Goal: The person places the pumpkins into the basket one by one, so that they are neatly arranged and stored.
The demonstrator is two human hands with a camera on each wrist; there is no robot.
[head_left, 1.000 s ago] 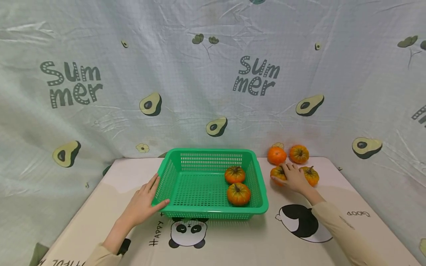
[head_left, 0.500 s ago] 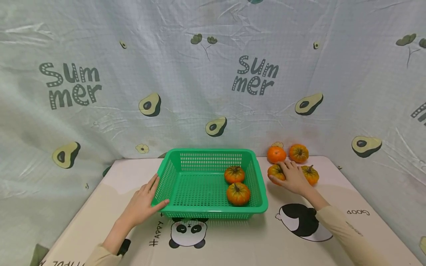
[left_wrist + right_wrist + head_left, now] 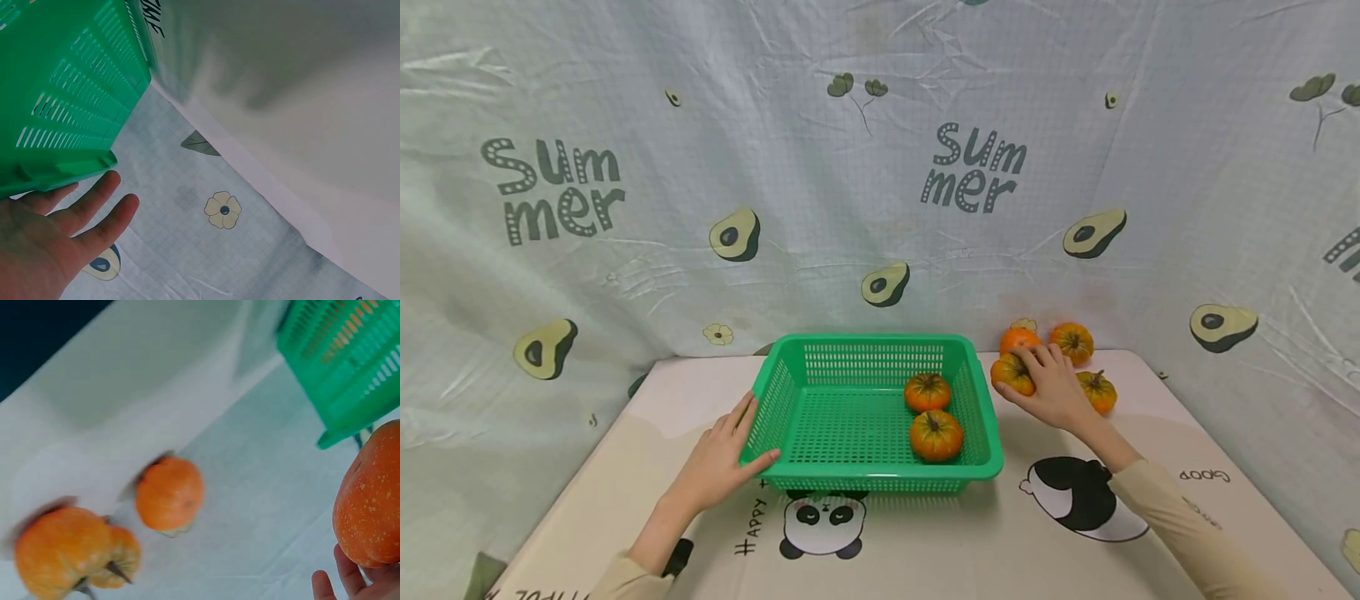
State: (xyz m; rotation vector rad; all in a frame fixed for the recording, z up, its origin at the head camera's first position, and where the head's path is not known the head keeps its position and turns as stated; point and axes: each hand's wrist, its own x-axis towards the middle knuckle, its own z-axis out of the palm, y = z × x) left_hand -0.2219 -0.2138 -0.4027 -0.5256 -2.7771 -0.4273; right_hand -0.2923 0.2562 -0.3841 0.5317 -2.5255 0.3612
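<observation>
My right hand (image 3: 1054, 390) grips a small orange pumpkin (image 3: 1011, 375), held up just right of the green plastic basket (image 3: 880, 472). In the right wrist view the pumpkin (image 3: 372, 506) rests against the fingers, clear of the table. My left hand (image 3: 718, 458) lies along the basket's left rim, thumb at the front corner. Extended fingers touch the rim from outside in the left wrist view, where the hand (image 3: 50, 244) is partly cut off. Inside the basket, at its right side, sit two pumpkins, a rear one (image 3: 927, 393) and a front one (image 3: 936, 436).
Behind the right hand are a plainer orange pumpkin (image 3: 1019, 339), partly hidden, and a striped one (image 3: 1071, 343). Another pumpkin (image 3: 1097, 392) stands right of the hand. A printed curtain (image 3: 820, 208) hangs along the table's back edge.
My right hand has lifted the pumpkin off the table and shifted it slightly left, toward the basket. The left hand and the basket stay where they were.
</observation>
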